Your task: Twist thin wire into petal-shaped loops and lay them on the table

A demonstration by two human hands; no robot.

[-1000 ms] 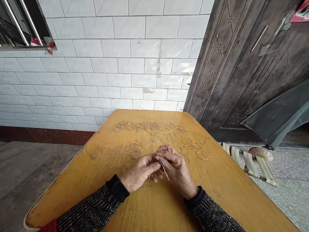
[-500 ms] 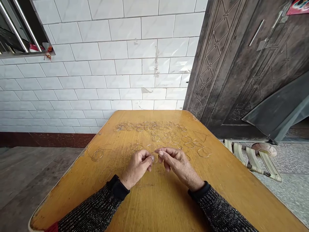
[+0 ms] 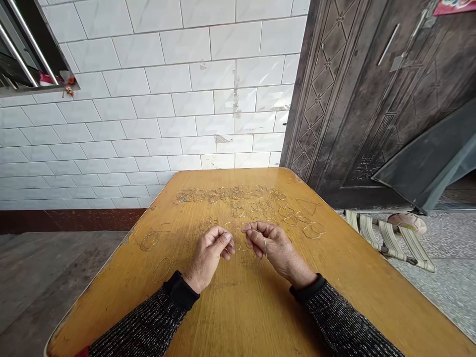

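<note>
Thin, shiny wire (image 3: 241,249) curves in a loop between my two hands above the wooden table (image 3: 238,307). My left hand (image 3: 210,255) is closed, thumb pressed on the forefinger, pinching one side of the loop. My right hand (image 3: 275,250) pinches the wire too, fingertips together, and a loose strand (image 3: 266,246) hangs across its fingers. A small gap lies between the fingertips of the two hands. Just beyond them several wire rings (image 3: 268,212) lie flat on the table. The wire is so fine that parts of it blend into the wood.
A row of overlapping wire rings (image 3: 223,193) runs across the far end. Looser wire coils (image 3: 149,241) and a single ring (image 3: 161,270) lie at left. A white tiled wall (image 3: 182,104) stands behind, a dark carved door (image 3: 357,109) at right, and a striped strap seat (image 3: 390,240) beside the table.
My hands have drawn slightly apart, so the gap between their fingertips is wider. Both still pinch the wire. The camera view has shifted a little.
</note>
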